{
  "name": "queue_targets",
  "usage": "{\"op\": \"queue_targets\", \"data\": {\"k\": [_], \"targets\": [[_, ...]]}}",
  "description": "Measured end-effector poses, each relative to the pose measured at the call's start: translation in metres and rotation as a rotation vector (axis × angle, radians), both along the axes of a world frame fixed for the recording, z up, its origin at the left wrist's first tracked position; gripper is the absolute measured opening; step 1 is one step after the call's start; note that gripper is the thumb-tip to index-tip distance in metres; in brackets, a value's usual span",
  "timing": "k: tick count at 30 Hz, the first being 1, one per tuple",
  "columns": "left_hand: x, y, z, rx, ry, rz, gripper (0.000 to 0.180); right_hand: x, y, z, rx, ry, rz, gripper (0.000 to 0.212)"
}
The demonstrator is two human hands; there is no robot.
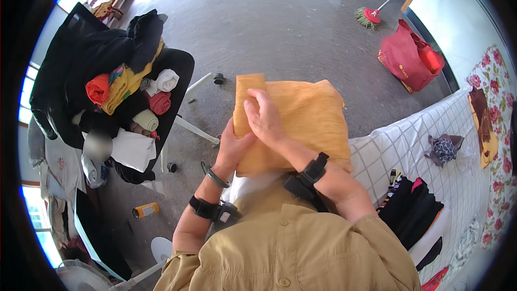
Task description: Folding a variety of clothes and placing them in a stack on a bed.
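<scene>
So the person has a folded, rectangular orange-yellow piece of fabric (309, 121) right in front of their body, and both hands are on its left part. Left grip (232, 148) is closed on the left edge, thumb lying over the top and the other fingers along the side, partly hidden. Right grip (266, 123) isn't clenched on anything: it's loosely spread and laid on top, fingers slightly bent, next to a narrow folded band running along that same left side. The two grips sit very close together, and most of the fabric stretches out to the right of them. Can't tell what's holding it up underneath.

Off to the right there's a bed with a white, grey-gridded sheet (371, 145), with a row of folded black garments (409, 205) on it. Over on the left, a black office chair (182, 70) is heaped with clothes, and a dark red bag (406, 56) stands on the grey floor (291, 27) beyond.
</scene>
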State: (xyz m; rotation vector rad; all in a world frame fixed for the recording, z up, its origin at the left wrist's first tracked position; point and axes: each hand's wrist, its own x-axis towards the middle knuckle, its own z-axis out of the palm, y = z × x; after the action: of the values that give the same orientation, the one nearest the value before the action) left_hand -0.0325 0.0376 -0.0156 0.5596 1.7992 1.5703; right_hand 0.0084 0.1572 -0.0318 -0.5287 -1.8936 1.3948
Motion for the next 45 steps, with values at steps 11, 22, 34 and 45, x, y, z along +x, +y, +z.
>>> {"op": "queue_targets", "data": {"k": [11,22,34,45], "targets": [[-0.026,-0.001,-0.035,0.342,-0.531,0.054,0.03,0.004,-0.008,-0.001,-0.222,0.083,-0.035,0.03],[0.001,0.039,-0.014,0.57,-0.345,0.249,0.04,-0.01,-0.014,-0.002,-0.486,0.155,-0.004,0.033],[-0.007,0.032,-0.029,0.305,-0.027,0.114,0.064,0.008,0.002,-0.005,-0.344,-0.062,0.154,0.025],[0.001,0.072,-0.034,-0.09,0.775,0.128,0.054,0.037,0.032,0.006,-0.286,-0.137,0.002,0.025]]}}
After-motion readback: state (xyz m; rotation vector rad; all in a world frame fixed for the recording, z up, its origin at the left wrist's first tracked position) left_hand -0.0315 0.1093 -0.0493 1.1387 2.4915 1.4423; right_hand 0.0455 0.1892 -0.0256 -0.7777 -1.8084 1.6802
